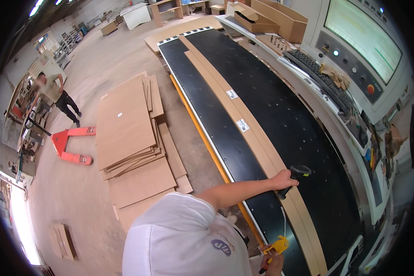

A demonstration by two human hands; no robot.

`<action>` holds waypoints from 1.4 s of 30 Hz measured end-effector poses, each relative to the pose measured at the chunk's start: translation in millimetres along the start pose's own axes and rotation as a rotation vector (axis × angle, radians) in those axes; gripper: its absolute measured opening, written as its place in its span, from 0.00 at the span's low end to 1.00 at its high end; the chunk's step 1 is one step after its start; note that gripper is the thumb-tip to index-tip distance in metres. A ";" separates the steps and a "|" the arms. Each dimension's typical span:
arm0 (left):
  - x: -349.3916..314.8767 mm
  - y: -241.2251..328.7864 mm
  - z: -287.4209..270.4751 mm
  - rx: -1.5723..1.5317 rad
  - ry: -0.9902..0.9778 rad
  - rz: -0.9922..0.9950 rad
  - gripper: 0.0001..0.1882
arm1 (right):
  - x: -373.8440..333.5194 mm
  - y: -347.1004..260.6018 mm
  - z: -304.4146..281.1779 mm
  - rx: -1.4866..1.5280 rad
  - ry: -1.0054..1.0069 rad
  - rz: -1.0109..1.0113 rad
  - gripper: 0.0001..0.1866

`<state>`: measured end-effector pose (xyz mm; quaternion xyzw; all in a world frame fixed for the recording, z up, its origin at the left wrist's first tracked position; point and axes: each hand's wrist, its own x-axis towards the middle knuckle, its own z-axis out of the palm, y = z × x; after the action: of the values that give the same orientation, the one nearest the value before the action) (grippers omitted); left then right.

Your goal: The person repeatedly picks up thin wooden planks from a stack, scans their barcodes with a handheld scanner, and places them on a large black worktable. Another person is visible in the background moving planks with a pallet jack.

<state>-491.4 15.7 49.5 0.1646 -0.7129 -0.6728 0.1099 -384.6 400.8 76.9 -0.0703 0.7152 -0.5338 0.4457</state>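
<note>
My left hand [283, 179] is closed round the handle of a black barcode scanner [300, 172]. It reaches across the table over two long, narrow wood-coloured boards [262, 143] lying side by side. Two white printed labels [242, 125] are stuck on these boards. Low in the view, by the table's near edge, my right hand [273, 266] grips a yellow air blow gun [280, 244] with a thin pale tube pointing away. The lower part of that hand is cut off by the frame edge. Under the boards lies a black machine table [280, 101] with small studs.
Left of the table, flat panels [129, 119] are stacked in a low pile. Beyond them are a red pallet truck [62, 145] and a standing person [55, 92]. Along the right runs a console with a keyboard [317, 76], gloves [336, 76], a screen [365, 37] and open cardboard boxes [280, 20].
</note>
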 end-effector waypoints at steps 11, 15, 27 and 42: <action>-3.7 7.9 -5.4 0.071 -0.037 0.042 0.22 | 1.6 -18.2 11.5 -0.165 -0.069 -0.047 0.30; -1.1 0.9 -6.5 0.044 -0.049 -0.019 0.20 | -14.2 -61.8 53.4 -0.072 0.120 -0.014 0.26; -3.5 16.7 -12.3 0.053 -0.014 -0.084 0.19 | -11.6 -18.8 17.0 0.367 1.038 -0.041 0.22; 6.1 2.4 -6.9 -0.042 -0.054 0.045 0.20 | -51.5 40.2 34.2 0.705 1.535 -0.111 0.23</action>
<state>-494.6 7.1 52.0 0.1280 -0.7047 -0.6892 0.1094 -314.6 423.4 71.5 0.4199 0.6068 -0.6462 -0.1947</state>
